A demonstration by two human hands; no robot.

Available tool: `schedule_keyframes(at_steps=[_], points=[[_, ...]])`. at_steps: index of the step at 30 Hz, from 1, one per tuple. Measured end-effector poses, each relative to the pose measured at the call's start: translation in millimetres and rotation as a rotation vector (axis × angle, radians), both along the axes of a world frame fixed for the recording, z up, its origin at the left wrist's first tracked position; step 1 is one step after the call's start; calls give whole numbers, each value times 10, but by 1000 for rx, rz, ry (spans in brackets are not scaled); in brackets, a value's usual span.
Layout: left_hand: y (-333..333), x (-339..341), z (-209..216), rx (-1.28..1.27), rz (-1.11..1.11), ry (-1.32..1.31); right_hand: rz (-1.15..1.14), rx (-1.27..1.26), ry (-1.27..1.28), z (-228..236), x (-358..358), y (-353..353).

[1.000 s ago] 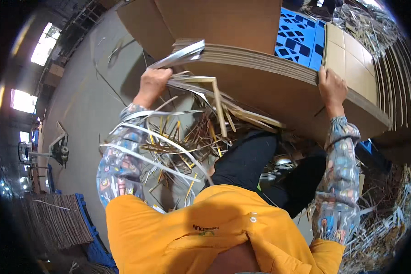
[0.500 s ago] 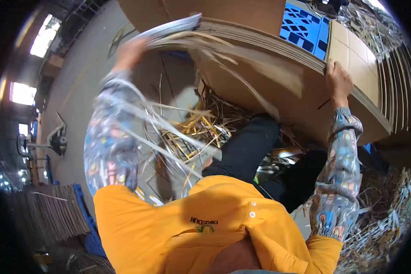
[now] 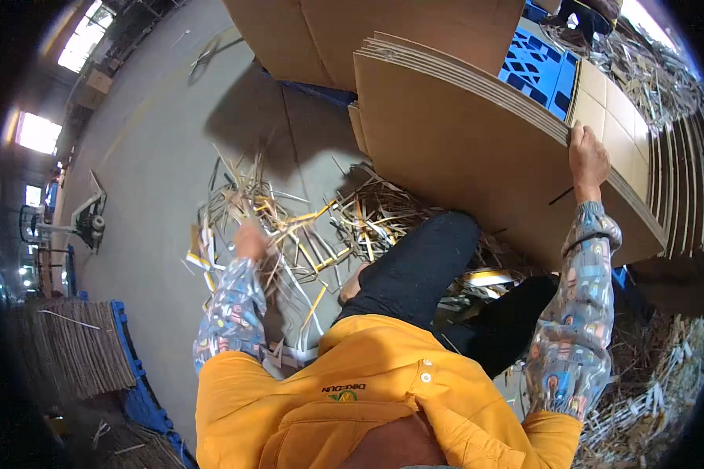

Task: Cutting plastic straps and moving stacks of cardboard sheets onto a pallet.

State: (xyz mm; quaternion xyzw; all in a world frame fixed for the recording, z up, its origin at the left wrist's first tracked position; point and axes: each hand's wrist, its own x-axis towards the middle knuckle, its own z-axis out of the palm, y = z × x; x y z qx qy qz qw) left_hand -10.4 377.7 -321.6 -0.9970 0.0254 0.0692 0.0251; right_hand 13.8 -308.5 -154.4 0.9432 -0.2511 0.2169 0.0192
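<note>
My right hand (image 3: 589, 162) is closed over the top edge of a stack of large brown cardboard sheets (image 3: 454, 129), which stand on edge and lean in front of my legs. The edges of several sheets show fanned slightly apart at the stack's upper left corner. My left hand (image 3: 250, 239) is low on the left, away from the stack, and smeared by motion. Loose cardboard strips (image 3: 309, 246), some white or yellow, lie on the floor around and beyond it. Whether any strip is in its fingers cannot be made out.
Behind the stack are a blue plastic pallet (image 3: 538, 70) and more upright cardboard (image 3: 414, 27). Scrap strips (image 3: 649, 391) heap up at the right. Bundled cardboard (image 3: 74, 344) stands on blue pallets at the lower left, with a pallet jack (image 3: 86, 223) farther off. Another person (image 3: 590, 16) is at the far right.
My left hand has come down and away from the sheets' upper left corner, where it trailed a bunch of strips. My right hand keeps its hold on the stack.
</note>
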Motion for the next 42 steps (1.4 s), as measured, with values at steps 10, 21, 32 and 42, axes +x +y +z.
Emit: schedule_keyframes(at_steps=[10, 21, 32, 42], points=[[-2761, 2040, 1600, -921, -526, -770, -11, 6, -9, 134, -43, 267], [-2880, 2332, 1828, -710, -612, -544, -47, 21, 3, 170, -38, 267], [-3221, 1207, 1642, -696, -1112, -397, -46, 50, 7, 211, -67, 301], [-2698, 2089, 1775, -900, -496, -716, -59, 50, 21, 233, -46, 342]])
